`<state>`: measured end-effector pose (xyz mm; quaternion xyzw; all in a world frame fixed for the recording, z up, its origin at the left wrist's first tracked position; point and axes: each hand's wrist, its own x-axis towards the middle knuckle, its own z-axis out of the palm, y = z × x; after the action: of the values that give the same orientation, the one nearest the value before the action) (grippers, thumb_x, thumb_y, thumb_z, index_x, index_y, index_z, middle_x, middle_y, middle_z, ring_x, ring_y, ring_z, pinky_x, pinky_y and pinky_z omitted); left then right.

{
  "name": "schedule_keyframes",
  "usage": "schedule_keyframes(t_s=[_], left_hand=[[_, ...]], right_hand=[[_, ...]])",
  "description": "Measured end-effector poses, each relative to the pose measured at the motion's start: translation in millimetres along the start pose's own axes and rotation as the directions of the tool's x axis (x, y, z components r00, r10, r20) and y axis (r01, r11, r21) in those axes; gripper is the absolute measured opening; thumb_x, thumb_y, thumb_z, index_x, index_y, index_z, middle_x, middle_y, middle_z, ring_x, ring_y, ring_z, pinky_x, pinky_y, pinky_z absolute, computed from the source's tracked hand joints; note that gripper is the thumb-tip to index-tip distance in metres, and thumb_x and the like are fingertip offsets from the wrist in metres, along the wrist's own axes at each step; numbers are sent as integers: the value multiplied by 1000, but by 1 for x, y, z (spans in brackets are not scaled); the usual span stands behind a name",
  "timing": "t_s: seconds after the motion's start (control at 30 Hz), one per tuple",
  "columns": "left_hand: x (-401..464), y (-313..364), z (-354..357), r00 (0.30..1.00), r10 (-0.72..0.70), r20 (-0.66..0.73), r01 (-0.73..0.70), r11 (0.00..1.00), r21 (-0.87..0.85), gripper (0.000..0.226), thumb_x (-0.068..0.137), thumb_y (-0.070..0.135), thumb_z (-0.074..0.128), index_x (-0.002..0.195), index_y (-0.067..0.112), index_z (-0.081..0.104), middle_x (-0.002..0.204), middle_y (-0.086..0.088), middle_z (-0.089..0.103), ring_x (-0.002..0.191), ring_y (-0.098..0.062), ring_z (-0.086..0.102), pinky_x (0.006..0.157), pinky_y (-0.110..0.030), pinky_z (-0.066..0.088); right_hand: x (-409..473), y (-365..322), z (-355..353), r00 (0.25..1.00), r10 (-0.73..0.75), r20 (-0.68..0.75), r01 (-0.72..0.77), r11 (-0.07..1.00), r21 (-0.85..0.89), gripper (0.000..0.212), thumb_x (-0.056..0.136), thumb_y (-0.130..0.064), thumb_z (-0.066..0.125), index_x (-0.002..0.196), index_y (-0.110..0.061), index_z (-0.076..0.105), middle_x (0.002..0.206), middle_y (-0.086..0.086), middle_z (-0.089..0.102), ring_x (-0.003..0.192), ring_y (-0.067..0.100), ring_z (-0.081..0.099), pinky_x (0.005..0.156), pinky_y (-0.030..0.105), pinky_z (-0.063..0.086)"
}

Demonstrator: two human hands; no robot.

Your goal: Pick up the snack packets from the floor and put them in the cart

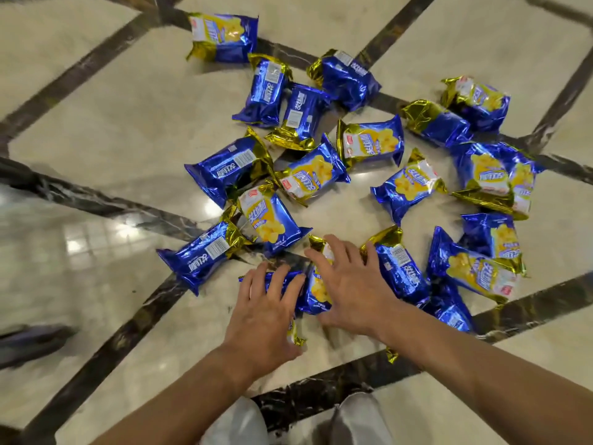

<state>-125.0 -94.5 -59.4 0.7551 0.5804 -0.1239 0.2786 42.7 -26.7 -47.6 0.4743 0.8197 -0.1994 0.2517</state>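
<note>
Many shiny blue and gold snack packets (369, 146) lie scattered on the pale floor (96, 130), which has dark stripes crossing it. They fill the middle and right of the frame. Some show a yellow picture of chips and a red and white corner label; others lie face down and show a white barcode patch. The big white writing is not in letters I can read (it is also a bit blurry).

Low in the middle, the left hand (263, 309) rests on top of a blue packet (282, 284) with its fingers spread and bent over it. Just beside it, the right hand (349, 284) lies on a packet with a yellow picture (316, 284), fingers spread wide. I cannot tell if either hand has a real hold.

More packets crowd close on the right of the hands. The floor at the left and the bottom of the frame has open room. A dark blurry shape (32, 342) sits at the left edge.
</note>
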Motion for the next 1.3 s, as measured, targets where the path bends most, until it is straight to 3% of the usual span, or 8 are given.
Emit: schedule_keyframes(t_s=[0.13,0.27,0.4,0.5,0.63,0.9,1.13,1.3], left_hand=[[-4,-18,6,999,-1,-47,3,999,42,117,48,82,66,144,25,34,150,-10,37,140,-41,27,115,-55,25],[-8,-29,7,995,66,71,-79,977,199,123,58,81,64,152,27,5,160,-12,-1,144,-43,4,119,-53,4],[-10,-24,7,994,86,73,-99,976,192,98,53,66,75,135,24,39,145,-15,35,122,-40,42,104,-53,33],[-5,-23,-5,997,52,-49,-44,987,152,85,49,62,74,122,25,51,140,-12,44,115,-37,50,97,-54,37],[-12,-17,-60,989,-28,-146,44,993,107,94,58,68,68,138,33,33,152,-3,22,130,-31,33,107,-52,23],[-126,33,-291,941,-18,-339,59,992,110,113,44,65,75,143,31,33,144,-5,38,118,-30,44,96,-47,34],[-311,97,-555,921,-109,-373,132,991,36,122,44,63,79,148,32,22,148,-2,29,124,-30,38,100,-48,31],[-432,97,-684,882,-191,-432,212,977,0,122,51,77,67,151,34,11,152,-1,20,133,-29,29,108,-50,26]], right_hand=[[-3,-1,8,998,-35,-44,33,998,-51,97,68,-60,68,145,-31,16,157,12,4,141,35,14,112,68,11],[-1,-4,10,996,-84,-38,81,993,-85,96,69,-57,73,144,-31,18,157,13,3,142,37,13,112,66,14],[-4,-6,7,994,-98,-56,93,992,-87,92,70,-51,76,142,-29,22,157,13,7,141,37,18,112,63,18],[-5,-11,-3,994,-71,-79,70,997,-7,91,68,-46,77,140,-29,24,155,10,5,138,35,18,110,64,24],[-19,-12,-50,983,-50,-174,68,993,98,92,61,-43,82,136,-30,31,152,10,13,133,35,25,101,58,38],[-151,-29,-265,949,-37,-313,93,982,166,105,62,-37,81,148,-32,21,155,10,12,135,32,18,88,43,50],[-331,-85,-525,920,-106,-376,185,966,181,108,63,-38,83,150,-31,20,154,8,11,135,30,17,95,44,45],[-405,-145,-663,878,-253,-406,327,937,125,112,65,-41,83,152,-31,14,156,7,6,139,28,11,107,44,35]])
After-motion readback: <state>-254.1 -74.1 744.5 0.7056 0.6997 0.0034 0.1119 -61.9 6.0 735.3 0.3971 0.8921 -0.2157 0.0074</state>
